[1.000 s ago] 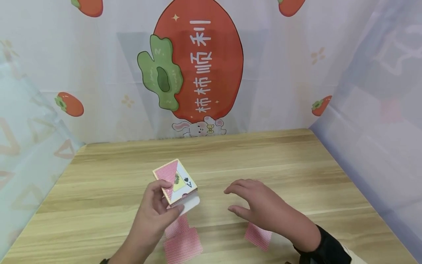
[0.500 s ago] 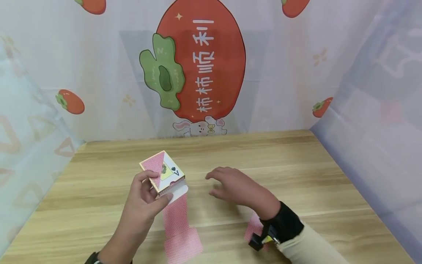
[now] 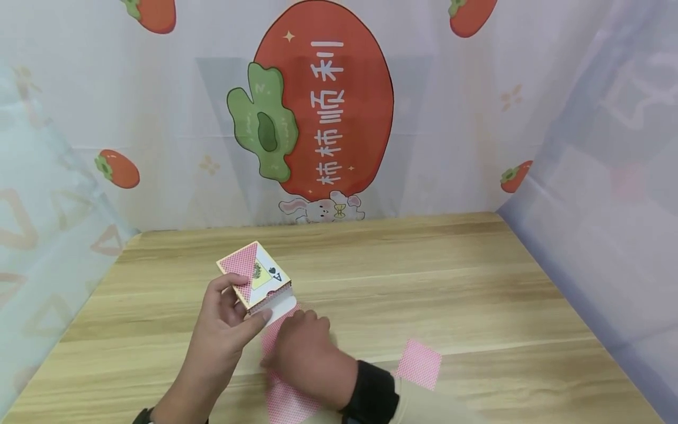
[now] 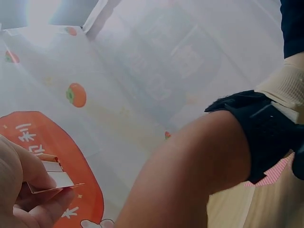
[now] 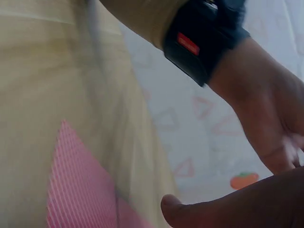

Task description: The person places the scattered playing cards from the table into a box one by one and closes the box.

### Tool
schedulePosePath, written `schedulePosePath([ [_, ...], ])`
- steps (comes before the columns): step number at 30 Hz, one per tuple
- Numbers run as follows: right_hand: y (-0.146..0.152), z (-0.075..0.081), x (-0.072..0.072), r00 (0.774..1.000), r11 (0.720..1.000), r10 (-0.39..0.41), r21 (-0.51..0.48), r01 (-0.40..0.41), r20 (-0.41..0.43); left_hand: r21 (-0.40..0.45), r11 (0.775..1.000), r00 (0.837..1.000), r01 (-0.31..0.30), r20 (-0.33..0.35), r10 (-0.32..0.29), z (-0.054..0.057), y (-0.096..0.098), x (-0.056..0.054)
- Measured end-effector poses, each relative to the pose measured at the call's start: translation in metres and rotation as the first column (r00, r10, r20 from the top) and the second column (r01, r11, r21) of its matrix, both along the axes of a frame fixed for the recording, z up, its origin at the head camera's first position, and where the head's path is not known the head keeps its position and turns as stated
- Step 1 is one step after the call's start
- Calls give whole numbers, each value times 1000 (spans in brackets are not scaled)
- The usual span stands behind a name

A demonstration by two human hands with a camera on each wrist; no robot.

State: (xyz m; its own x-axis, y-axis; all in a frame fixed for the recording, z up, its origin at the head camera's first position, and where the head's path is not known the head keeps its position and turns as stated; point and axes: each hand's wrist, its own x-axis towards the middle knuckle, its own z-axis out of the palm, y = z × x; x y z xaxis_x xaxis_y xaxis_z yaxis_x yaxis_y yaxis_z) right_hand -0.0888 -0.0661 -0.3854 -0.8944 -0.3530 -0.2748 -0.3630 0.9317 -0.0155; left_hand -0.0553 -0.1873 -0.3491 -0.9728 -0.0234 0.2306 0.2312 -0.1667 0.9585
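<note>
My left hand (image 3: 222, 330) grips a playing card box (image 3: 254, 274) by its edges, with the ace of spades design facing up. Its white flap (image 3: 282, 305) hangs open toward me, and in the left wrist view white shows inside the box (image 4: 59, 178). Below it, pink-patterned playing cards (image 3: 288, 405) lie face down and overlapping on the table. Over them reaches my right hand (image 3: 312, 353), blurred, thumb pointing down to the left and hiding part of the cards. The right wrist view shows its thumb (image 5: 172, 204) extended beside the pink cards (image 5: 78, 190).
Another pink-backed card (image 3: 419, 362) lies alone to the right, just past my right wrist. A wood-grain table (image 3: 424, 265) runs back to a white curtain (image 3: 450, 147) printed with persimmons, which also closes off both sides.
My right hand has swept left and down, from the right of the table to over the overlapping cards. The left hand has moved the card box a little left, still gripping it.
</note>
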Motion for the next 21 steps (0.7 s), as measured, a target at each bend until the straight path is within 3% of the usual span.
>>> schedulePosePath([
  [4,-11,-9,10,997,990,78,117,-78,3,-5,1000,1000,-12,1,12,2,-1,2],
  [8,1,-13,9,984,984,176,34,-176,5,-1,1000,1000,-16,0,16,2,-1,3],
  [11,21,-11,1,962,959,273,-77,-273,-13,-1,1000,1000,-15,5,15,2,-1,3],
  [14,40,-8,-9,932,924,361,-125,-361,-22,-10,1000,1000,-17,4,17,2,-1,3],
  [18,55,-4,-23,913,906,407,-129,-404,1,-23,999,1000,-23,-4,23,4,-2,4],
  [21,64,-3,-32,918,912,397,-114,-393,14,-29,999,1000,-25,-6,25,5,-3,4],
])
